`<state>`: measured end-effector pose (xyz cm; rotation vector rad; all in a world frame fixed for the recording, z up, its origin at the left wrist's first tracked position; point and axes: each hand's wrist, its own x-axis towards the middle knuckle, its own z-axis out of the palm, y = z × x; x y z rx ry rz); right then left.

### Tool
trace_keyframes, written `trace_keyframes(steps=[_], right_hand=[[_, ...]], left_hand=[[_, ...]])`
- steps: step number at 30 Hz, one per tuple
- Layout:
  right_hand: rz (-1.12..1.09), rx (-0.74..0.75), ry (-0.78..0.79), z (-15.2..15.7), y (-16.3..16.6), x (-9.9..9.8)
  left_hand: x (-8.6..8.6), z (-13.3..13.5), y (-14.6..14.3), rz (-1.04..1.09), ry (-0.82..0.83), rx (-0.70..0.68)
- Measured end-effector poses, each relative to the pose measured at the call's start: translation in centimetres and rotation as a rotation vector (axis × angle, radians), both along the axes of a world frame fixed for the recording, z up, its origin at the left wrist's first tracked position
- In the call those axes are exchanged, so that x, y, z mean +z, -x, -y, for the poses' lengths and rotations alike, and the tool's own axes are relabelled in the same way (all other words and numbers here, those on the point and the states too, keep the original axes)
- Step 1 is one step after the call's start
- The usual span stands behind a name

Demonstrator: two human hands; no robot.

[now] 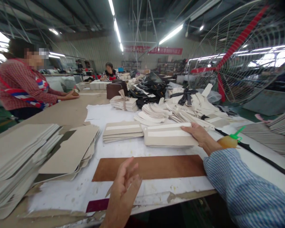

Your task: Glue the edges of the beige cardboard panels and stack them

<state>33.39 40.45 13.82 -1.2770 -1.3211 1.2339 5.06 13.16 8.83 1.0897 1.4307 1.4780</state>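
Note:
My right hand is closed on the right end of a beige panel with a white strip, at the top of a small stack; whether it grips one layer or several I cannot tell. A similar beige stack lies just left of it. In front, a long brown strip, apparently leather, lies flat on white paper. My left hand hovers over the near edge of the brown strip, fingers apart, holding nothing. Beside its wrist is a dark purple piece at the table's front edge.
Stacked beige boards and shaped panels fill the left. A yellowish squeeze bottle with a green nozzle lies near my right forearm. Loose white pieces pile up behind. A large fan stands right; a co-worker stands left.

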Motion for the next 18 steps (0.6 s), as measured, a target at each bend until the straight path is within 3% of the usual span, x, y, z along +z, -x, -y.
trace_keyframes(steps=[4, 9, 14, 18], right_hand=[[0.131, -0.023, -0.002, -3.4, -0.9, -1.5], [0.263, -0.026, -0.057, -4.5, -1.5, -2.5], [0.394, -0.037, -0.146, -4.5, -1.3, -3.3], [0.462, -0.092, -0.203, -4.8, -0.9, -4.0]], left_hand=[[1.2, -1.3, -1.4, -0.029, 0.033, 0.036], [3.7, -4.7, -4.2, -0.172, -0.063, 0.075], [2.9, -10.4, -4.7, -0.306, -0.029, 0.167], [2.0, -13.2, -3.8, -0.359, -0.003, 0.133]])
